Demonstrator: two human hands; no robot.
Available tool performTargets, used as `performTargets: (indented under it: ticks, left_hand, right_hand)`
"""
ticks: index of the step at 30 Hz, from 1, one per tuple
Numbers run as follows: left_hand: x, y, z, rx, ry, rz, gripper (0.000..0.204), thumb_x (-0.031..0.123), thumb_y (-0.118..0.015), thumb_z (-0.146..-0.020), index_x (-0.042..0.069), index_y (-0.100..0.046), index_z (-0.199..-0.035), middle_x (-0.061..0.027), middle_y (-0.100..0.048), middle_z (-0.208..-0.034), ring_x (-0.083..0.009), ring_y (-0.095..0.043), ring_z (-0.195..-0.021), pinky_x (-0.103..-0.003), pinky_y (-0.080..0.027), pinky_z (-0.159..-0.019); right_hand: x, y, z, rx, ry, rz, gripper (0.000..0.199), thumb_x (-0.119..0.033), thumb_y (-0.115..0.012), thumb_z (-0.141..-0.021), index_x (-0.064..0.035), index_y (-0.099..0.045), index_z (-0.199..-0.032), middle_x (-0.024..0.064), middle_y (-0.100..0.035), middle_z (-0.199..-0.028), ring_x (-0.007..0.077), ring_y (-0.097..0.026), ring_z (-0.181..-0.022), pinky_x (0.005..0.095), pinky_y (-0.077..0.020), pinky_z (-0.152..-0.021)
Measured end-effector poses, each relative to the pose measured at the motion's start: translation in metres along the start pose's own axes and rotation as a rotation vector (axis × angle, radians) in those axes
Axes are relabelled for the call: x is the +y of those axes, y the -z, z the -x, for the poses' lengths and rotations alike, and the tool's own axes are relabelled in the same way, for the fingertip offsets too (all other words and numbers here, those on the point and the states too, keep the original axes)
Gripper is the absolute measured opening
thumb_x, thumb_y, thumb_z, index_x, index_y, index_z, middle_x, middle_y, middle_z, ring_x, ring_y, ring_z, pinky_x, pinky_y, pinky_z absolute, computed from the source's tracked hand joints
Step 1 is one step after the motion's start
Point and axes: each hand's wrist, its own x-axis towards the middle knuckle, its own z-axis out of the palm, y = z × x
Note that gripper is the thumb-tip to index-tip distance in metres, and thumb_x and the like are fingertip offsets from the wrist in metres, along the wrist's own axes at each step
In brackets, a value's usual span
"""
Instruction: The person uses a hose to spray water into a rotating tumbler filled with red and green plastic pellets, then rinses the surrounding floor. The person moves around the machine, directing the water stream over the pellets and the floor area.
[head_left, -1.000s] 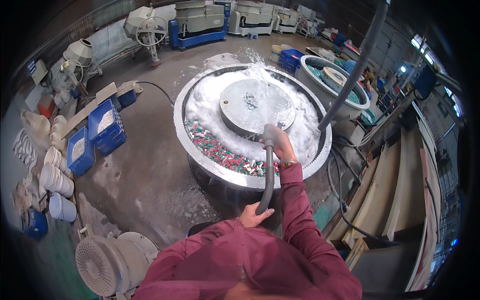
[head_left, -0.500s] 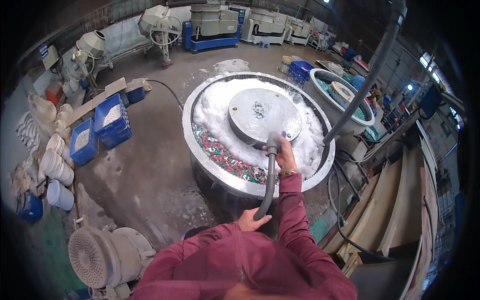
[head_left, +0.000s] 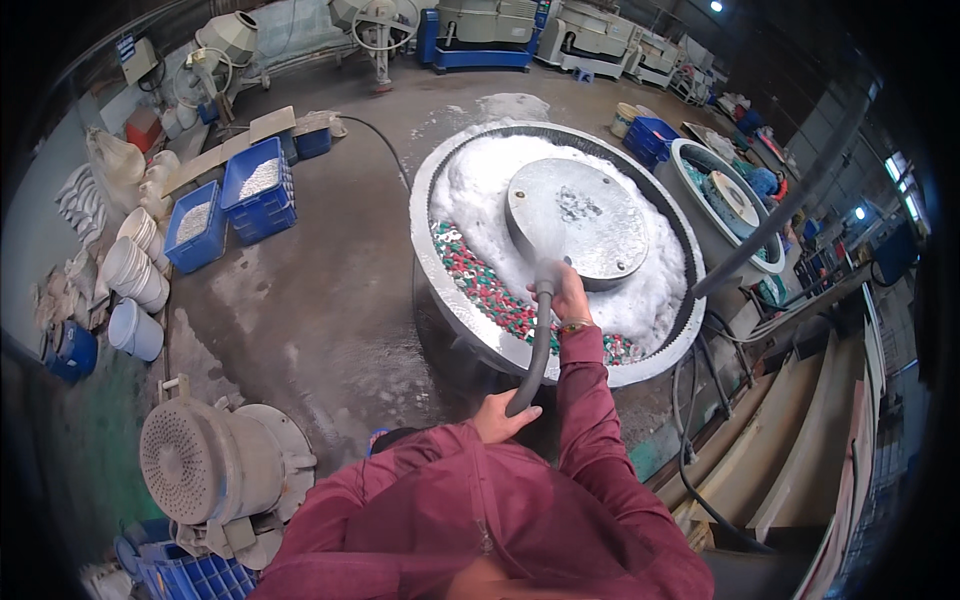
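A dark grey hose runs between my two hands. My right hand is wrapped round its nozzle end, and water sprays from there toward the tub's middle. Lower down, my left hand grips the hose near my body. Ahead stands a large round tub with a pale rim. White foam covers much of its inside. Red, green and white small pieces show through along the near left side. A round metal lid on the central hub rises out of the foam, wet on top.
A second round tub stands behind to the right, past a slanting grey pole. Blue crates of white pieces and white buckets line the left. A perforated drum machine sits near left. Boards lean at right.
My view has turned left, so the tub appears farther right. The spray has shifted from the lid's middle toward its near left edge and the foam. Both hands keep hold of the hose.
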Motion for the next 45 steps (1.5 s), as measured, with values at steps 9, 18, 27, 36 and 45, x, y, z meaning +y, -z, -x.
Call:
performTargets:
  ticks: [9, 18, 27, 36, 45]
  left_hand:
    - [-0.005, 0.066, 0.014, 0.115, 0.039, 0.058, 0.036, 0.036, -0.068, -0.081, 0.001, -0.059, -0.081, -0.0023, -0.053, -0.064, -0.008, -0.049, -0.063, -0.027, -0.041, -0.059]
    - [-0.004, 0.134, 0.021, 0.075, 0.028, 0.022, 0.029, 0.03, -0.068, -0.081, 0.003, -0.058, -0.076, 0.0022, -0.05, -0.063, -0.0055, -0.045, -0.062, -0.024, -0.039, -0.058]
    - [-0.01, 0.202, 0.043, -0.029, 0.048, -0.042, 0.029, 0.027, -0.068, -0.081, 0.0, -0.062, -0.091, -0.0007, -0.057, -0.071, -0.0069, -0.05, -0.068, -0.025, -0.042, -0.063]
    - [-0.02, 0.237, 0.072, 0.019, -0.004, 0.033, 0.027, 0.027, -0.069, -0.079, 0.003, -0.056, -0.078, 0.0009, -0.05, -0.062, -0.0068, -0.046, -0.06, -0.025, -0.04, -0.056]
    - [-0.021, 0.242, 0.084, -0.084, 0.088, -0.017, 0.021, 0.021, -0.069, -0.08, 0.002, -0.059, -0.08, 0.002, -0.053, -0.061, -0.0061, -0.048, -0.058, -0.023, -0.04, -0.054]
  right_hand:
    - [0.012, -0.124, -0.023, -0.179, 0.13, 0.094, 0.031, -0.024, -0.047, -0.089, 0.0008, -0.046, -0.108, 0.0126, -0.053, -0.082, 0.0263, -0.057, -0.054, 0.0367, -0.0507, -0.045]
    - [0.007, -0.178, -0.009, -0.171, 0.214, 0.088, 0.053, -0.018, -0.053, -0.079, 0.004, -0.035, -0.124, 0.0142, -0.052, -0.083, 0.0302, -0.062, -0.06, 0.0382, -0.0539, -0.045]
    - [0.063, -0.177, -0.001, -0.016, 0.214, -0.064, 0.029, -0.017, -0.054, -0.079, 0.0029, -0.047, -0.099, 0.016, -0.055, -0.069, 0.0276, -0.06, -0.053, 0.038, -0.0524, -0.043]
    - [0.153, -0.196, -0.025, 0.017, -0.128, 0.002, 0.03, -0.025, -0.05, -0.082, -0.0003, -0.046, -0.099, 0.0148, -0.053, -0.083, 0.0296, -0.058, -0.061, 0.0376, -0.0512, -0.051]
    - [0.16, -0.198, -0.006, 0.118, -0.171, -0.141, 0.03, -0.023, -0.056, -0.078, -0.0025, -0.046, -0.098, 0.0148, -0.054, -0.078, 0.0305, -0.06, -0.057, 0.0406, -0.0518, -0.046]
